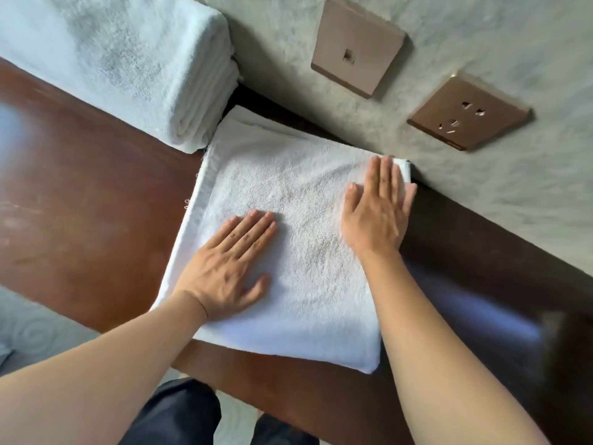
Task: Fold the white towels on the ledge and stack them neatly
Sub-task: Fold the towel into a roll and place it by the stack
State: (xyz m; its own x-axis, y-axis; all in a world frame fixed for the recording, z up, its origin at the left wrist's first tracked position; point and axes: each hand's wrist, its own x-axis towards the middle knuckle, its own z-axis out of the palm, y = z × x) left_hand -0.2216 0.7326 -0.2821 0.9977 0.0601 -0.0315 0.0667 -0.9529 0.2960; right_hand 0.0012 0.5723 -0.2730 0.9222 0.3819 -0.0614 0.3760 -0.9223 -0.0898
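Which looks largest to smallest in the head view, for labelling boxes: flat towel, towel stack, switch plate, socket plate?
1. flat towel
2. towel stack, partly cropped
3. switch plate and socket plate: look alike, unranked.

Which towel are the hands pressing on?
The flat towel at the centre of the ledge: left hand and right hand lie flat on it. The folded stack sits untouched at upper left.

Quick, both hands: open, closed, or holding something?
Left hand: open, flat on the folded towel.
Right hand: open, flat on the same towel.
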